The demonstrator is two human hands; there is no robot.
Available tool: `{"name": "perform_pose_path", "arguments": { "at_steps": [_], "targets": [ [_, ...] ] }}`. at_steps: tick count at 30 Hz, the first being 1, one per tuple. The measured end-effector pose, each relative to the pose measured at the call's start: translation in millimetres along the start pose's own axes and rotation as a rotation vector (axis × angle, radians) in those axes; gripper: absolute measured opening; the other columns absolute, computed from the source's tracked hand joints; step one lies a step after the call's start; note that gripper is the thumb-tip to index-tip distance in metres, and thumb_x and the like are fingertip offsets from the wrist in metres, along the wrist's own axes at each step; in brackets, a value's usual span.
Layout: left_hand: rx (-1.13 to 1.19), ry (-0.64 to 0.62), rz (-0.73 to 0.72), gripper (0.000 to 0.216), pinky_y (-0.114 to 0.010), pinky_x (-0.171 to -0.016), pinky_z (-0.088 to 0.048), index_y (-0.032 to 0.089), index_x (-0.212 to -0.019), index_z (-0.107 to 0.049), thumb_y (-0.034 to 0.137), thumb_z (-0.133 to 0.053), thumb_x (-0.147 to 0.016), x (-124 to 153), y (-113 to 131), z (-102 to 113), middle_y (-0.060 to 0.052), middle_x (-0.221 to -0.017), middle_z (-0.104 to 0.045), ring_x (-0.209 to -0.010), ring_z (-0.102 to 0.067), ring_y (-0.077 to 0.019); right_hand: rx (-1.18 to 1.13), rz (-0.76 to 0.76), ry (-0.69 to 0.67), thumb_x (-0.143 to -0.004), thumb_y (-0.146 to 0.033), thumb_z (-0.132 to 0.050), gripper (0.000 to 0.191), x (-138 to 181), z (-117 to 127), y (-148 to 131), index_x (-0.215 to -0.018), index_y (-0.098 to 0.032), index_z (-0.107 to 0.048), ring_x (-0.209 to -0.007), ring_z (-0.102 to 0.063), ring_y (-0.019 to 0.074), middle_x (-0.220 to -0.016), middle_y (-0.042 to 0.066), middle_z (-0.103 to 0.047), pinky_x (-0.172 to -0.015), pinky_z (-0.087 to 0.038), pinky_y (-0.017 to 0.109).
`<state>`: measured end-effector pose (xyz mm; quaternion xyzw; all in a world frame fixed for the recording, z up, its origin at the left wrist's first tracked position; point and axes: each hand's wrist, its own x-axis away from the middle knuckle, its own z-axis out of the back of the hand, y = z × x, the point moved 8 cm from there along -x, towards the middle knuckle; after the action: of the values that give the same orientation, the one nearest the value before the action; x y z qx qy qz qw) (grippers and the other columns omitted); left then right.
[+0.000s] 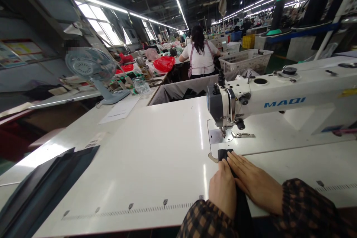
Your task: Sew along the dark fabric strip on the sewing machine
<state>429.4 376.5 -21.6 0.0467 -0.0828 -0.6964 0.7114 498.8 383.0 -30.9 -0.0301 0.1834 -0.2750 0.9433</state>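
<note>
A narrow piece of dark fabric (225, 154) lies on the white table just in front of the sewing machine's needle plate (220, 136). It runs back towards me between my forearms. My left hand (223, 187) is closed on the fabric, its fingers bent near the far end. From the right, my right hand (256, 182) lies over the fabric's edge with fingers stretched out flat and fingertips touching it. The presser foot (224, 131) is a short way beyond the fabric, apart from it. The undersides of both hands are hidden.
The white machine head (267, 96) stands over the table's right side. Dark fabric pieces (47, 186) lie at the left. Further off are a paper sheet (119, 109), a fan (92, 68), a cloth-lined bin (178, 91), a person (200, 55) and a white basket (245, 61).
</note>
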Motion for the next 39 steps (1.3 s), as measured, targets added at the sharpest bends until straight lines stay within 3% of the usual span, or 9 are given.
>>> {"name": "perform_pose_path", "arguments": {
  "at_steps": [4, 9, 13, 19, 26, 32, 39],
  "targets": [
    [0.265, 0.06, -0.021, 0.032, -0.026, -0.071, -0.048, 0.017, -0.109, -0.052, 0.015, -0.029, -0.086, -3.1, -10.0, 10.2, -0.006, -0.092, -0.059, -0.081, -0.059, -0.0169, 0.084, 0.033, -0.032, -0.086, -0.025, -0.039, 0.051, 0.1, -4.5, -1.7, -0.131, -0.005, -0.025, -0.125, -0.018, 0.0221, -0.135, 0.013, -0.025, -0.1, -0.033, 0.04],
    [0.109, 0.001, 0.107, 0.041, -0.034, -0.064, -0.05, 0.012, -0.127, -0.035, 0.017, -0.027, -0.087, 1.1, -20.6, -1.3, -0.013, -0.107, -0.052, -0.078, -0.059, -0.0224, 0.157, 0.028, -0.029, -0.086, -0.025, -0.038, 0.05, -2.8, -1.1, -2.7, -0.131, -0.007, -0.026, -0.124, -0.021, 0.0247, -0.135, 0.012, -0.027, -0.099, -0.032, 0.047],
    [0.234, 0.045, 0.051, 0.04, -0.028, -0.075, -0.047, 0.011, -0.125, -0.039, 0.017, -0.027, -0.087, -1.9, -17.0, -0.3, -0.011, -0.105, -0.053, -0.087, -0.057, -0.0193, 0.184, -0.004, -0.001, -0.085, -0.022, -0.039, 0.049, -4.2, 2.8, -4.7, -0.13, -0.008, -0.027, -0.123, -0.023, 0.0246, -0.134, 0.011, -0.03, -0.099, -0.031, 0.046],
    [0.098, -0.117, 0.033, 0.053, -0.035, -0.073, -0.049, 0.005, -0.129, -0.029, 0.002, -0.03, -0.076, -7.6, -9.8, -9.1, -0.015, -0.113, -0.048, -0.085, -0.058, -0.0237, 0.231, -0.035, 0.028, -0.084, -0.019, -0.039, 0.047, -3.5, 3.0, -7.8, -0.129, -0.007, -0.031, -0.124, -0.023, 0.0247, -0.132, 0.013, -0.032, -0.1, -0.029, 0.046],
    [0.289, 0.012, 0.026, 0.037, -0.026, -0.073, -0.046, 0.013, -0.116, -0.047, 0.015, -0.026, -0.086, -13.7, -13.5, 5.4, -0.008, -0.093, -0.056, -0.08, -0.057, -0.0173, 0.169, -0.041, 0.009, -0.083, -0.023, -0.041, 0.051, -2.3, 0.8, -6.5, -0.129, -0.005, -0.03, -0.124, -0.022, 0.0231, -0.133, 0.013, -0.03, -0.099, -0.035, 0.04],
    [0.104, -0.09, 0.005, 0.041, -0.034, -0.065, -0.049, 0.007, -0.121, -0.039, 0.01, -0.028, -0.081, -15.7, -6.9, -6.7, -0.012, -0.1, -0.053, -0.076, -0.059, -0.0225, 0.204, -0.02, -0.05, -0.083, -0.022, -0.04, 0.053, -2.6, -2.3, -4.3, -0.132, -0.009, -0.025, -0.125, -0.019, 0.0246, -0.134, 0.011, -0.029, -0.099, -0.031, 0.048],
    [0.097, -0.114, -0.014, 0.039, -0.034, -0.065, -0.05, 0.008, -0.115, -0.043, 0.007, -0.029, -0.079, -19.1, -1.1, -1.3, -0.012, -0.097, -0.053, -0.077, -0.06, -0.0227, 0.17, 0.009, -0.081, -0.084, -0.024, -0.04, 0.052, -2.4, -3.9, -1.7, -0.132, -0.01, -0.025, -0.125, -0.019, 0.0238, -0.135, 0.01, -0.027, -0.099, -0.031, 0.05]
  ]
}}
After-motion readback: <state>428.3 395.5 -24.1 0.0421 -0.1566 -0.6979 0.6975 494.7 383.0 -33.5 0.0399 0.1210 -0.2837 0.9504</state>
